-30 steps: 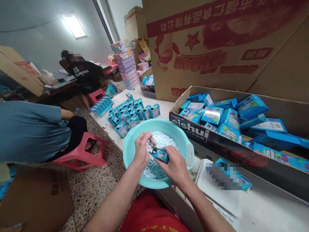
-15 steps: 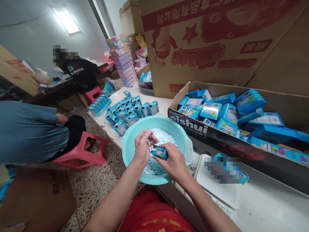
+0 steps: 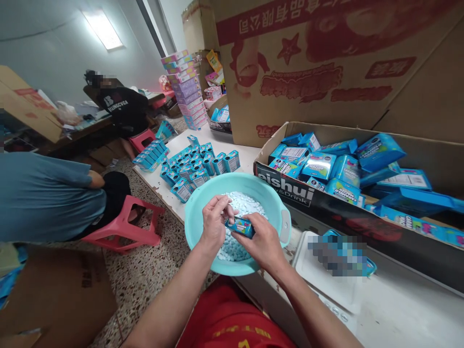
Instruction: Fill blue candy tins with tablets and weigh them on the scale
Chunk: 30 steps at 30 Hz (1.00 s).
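A small blue candy box (image 3: 239, 226) lies sideways above the turquoise basin (image 3: 195, 203), gripped by my right hand (image 3: 263, 241) between thumb and fingers. My left hand (image 3: 216, 220) is closed at the box's left end, its fingers curled and thumb drawn in. What those fingers hold, if anything, is hidden from view. Below both hands, small pale candies (image 3: 235, 251) cover the bottom of the basin.
Several blue candy boxes (image 3: 188, 166) stand on the white table beyond the basin. More fill a long carton (image 3: 284, 186) at right. A white scale (image 3: 322, 275) sits nearby. Seated at left are a person in blue (image 3: 47, 198) and another in black (image 3: 123, 108).
The candy box has shifted slightly left, its end now against my left fingers. Loose candies that showed between hand and box are covered. The whole view has turned a little.
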Available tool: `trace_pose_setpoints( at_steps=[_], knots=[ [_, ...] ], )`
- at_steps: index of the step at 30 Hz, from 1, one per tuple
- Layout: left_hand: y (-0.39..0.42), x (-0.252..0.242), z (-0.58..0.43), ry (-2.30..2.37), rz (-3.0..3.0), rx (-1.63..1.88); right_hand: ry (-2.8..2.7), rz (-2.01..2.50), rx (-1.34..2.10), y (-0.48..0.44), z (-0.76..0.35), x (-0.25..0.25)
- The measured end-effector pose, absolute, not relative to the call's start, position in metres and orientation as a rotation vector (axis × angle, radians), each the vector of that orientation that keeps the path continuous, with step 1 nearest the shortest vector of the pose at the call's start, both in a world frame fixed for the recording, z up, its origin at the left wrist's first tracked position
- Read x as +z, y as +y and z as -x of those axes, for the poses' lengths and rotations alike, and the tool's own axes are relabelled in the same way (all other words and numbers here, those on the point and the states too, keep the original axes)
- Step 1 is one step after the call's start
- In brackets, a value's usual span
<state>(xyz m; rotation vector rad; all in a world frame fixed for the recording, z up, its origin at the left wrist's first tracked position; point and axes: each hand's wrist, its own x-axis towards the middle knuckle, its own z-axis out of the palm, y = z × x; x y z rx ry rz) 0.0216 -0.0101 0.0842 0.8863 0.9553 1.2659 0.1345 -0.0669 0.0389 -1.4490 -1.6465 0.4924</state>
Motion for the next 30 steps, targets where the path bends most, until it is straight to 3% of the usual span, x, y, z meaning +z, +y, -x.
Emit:
trace_pose_setpoints(
  at_steps=[17,19,22,25,27,30],
  knots=[
    [0.001,0.075,-0.008,1.022,-1.085,1.309,-1.554,1.394,0.450,-0.067,-0.135,0.036],
    [0.014,0.067,0.012,1.166,-1.459,1.045,-1.438,1.384,0.397,-0.068,-0.136,0.036],
    [0.027,0.055,0.039,1.356,-2.151,0.214,-1.326,1.387,0.342,-0.068,-0.137,0.036],
    [0.019,0.050,0.043,1.423,-2.391,-0.411,-1.327,1.386,0.336,-0.068,-0.137,0.038],
    [0.006,0.049,0.034,1.388,-2.364,-0.532,-1.323,1.387,0.332,-0.068,-0.136,0.039],
    [-0.014,0.045,0.017,1.223,-2.290,-0.437,-1.309,1.399,0.328,-0.068,-0.135,0.038]
  ],
)
